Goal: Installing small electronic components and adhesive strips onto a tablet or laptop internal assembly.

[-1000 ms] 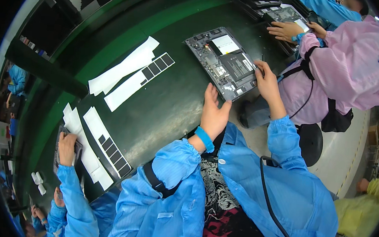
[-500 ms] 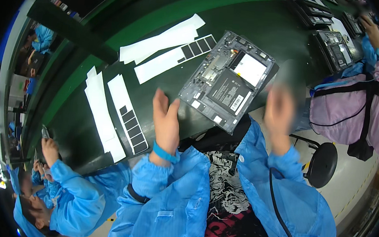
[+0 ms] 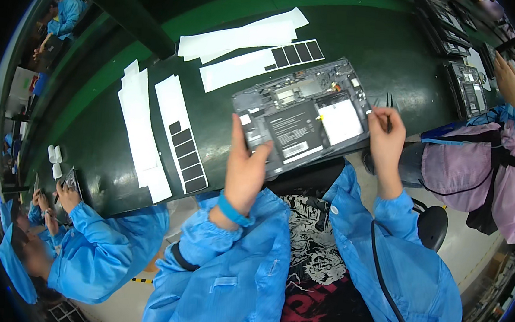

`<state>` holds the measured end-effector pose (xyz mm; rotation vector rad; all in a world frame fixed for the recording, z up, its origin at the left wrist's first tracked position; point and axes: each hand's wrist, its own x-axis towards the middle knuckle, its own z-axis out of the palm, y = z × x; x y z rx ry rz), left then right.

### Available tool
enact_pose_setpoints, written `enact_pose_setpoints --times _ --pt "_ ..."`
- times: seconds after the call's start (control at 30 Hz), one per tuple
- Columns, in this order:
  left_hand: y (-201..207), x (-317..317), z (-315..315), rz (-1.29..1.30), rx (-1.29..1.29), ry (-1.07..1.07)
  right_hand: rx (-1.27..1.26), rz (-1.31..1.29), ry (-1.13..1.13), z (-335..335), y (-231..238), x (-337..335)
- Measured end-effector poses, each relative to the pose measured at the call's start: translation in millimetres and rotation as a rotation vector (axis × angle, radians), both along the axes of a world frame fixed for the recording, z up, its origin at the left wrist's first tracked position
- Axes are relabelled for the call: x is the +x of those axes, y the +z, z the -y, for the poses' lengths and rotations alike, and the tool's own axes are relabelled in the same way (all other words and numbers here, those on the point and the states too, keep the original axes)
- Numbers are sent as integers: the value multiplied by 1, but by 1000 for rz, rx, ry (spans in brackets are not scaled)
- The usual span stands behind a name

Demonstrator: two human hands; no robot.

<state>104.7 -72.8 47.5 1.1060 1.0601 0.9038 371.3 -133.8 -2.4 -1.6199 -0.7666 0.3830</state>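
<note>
An opened flat electronic device, a tablet or laptop body [image 3: 256, 103], lies tilted slightly in front of me, showing its circuit board, black battery [image 3: 296, 131] and a white square panel [image 3: 342, 122]. My left hand [image 3: 246, 171] grips its near left corner, thumb on the top face and fingers along the left side. At the right edge is my right hand [image 3: 386, 133], its fingers pinched together. Dark pointed prongs that look like tweezers [image 3: 389, 101] stick up from those fingers. Whether the right fingers touch the device I cannot tell.
White strips [image 3: 142, 131] and sheets with black rectangular stickers [image 3: 188, 158] lie left of the device; more strips [image 3: 243, 39] lie beyond it. Similar opened devices [image 3: 470, 93] sit at the far right. A co-worker's hands [image 3: 68, 197] are at left, another's hand [image 3: 509, 81] at right.
The device has turned clockwise, its long side now running more across my view. My left hand has taken hold of its corner. My right hand has come up to its right edge.
</note>
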Motion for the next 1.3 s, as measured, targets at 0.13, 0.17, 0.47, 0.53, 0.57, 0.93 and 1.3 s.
enact_pose_setpoints --times 0.13,0.17,0.47,0.53,0.57,0.93,1.3 --pt "16 -29 -6 -44 -145 -14 -20 356 -7 9 1 -47" --pt "13 -30 -7 -48 -151 -12 -25 352 -5 9 4 -47" --pt "1 -49 -13 -403 55 144 1 -11 255 -10 17 21" --pt "17 -48 -18 -582 286 41 110 60 262 -32 41 46" --pt "28 -47 -18 -760 518 -60 142 82 273 -46 53 52" --pt "-6 24 -131 -1070 767 -366 -147 -14 800 -191 46 -18" --pt "-17 20 -131 -1126 758 -372 -248 67 823 -192 46 -21"
